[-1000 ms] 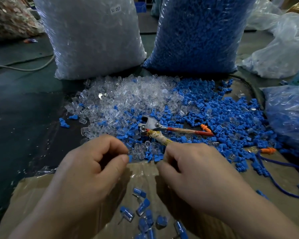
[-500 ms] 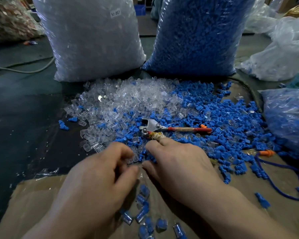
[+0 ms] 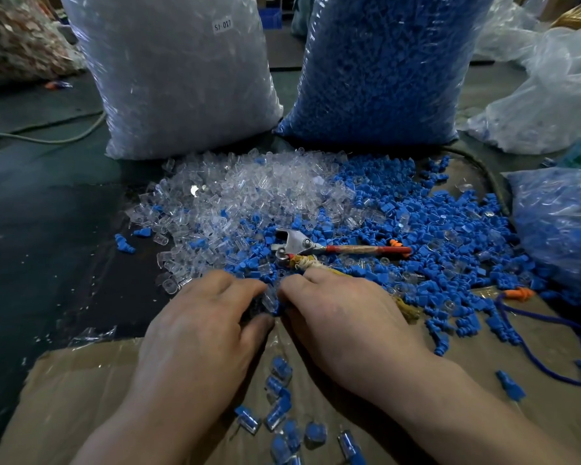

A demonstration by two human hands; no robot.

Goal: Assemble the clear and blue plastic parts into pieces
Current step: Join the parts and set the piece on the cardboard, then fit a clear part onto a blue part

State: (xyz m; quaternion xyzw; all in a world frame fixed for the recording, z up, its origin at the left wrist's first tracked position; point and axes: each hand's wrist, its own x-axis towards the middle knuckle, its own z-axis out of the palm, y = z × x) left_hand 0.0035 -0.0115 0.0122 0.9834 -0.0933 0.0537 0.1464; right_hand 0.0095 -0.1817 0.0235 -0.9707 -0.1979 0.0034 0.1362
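Note:
A heap of clear plastic caps [image 3: 249, 193] and a heap of blue plastic plugs [image 3: 433, 236] lie mixed where they meet. My left hand [image 3: 202, 327] and my right hand [image 3: 342, 317] are side by side at the near edge of the heaps, backs up. A clear cap [image 3: 269, 301] stands between them, pinched by my left thumb and fingers. My right fingers curl down right beside it, and their tips are hidden. Several assembled clear-and-blue pieces [image 3: 279, 414] lie on the cardboard [image 3: 81, 397] below my hands.
Red-handled pliers [image 3: 316, 246] lie on the parts just beyond my right hand. A big bag of clear caps [image 3: 178, 78] and one of blue plugs [image 3: 383, 68] stand behind. Another filled bag [image 3: 564, 223] sits right, with a blue cord [image 3: 534, 347] near it.
Both hands moved forward from the cardboard to the near edge of the heaps and came closer together. A clear cap now shows between them.

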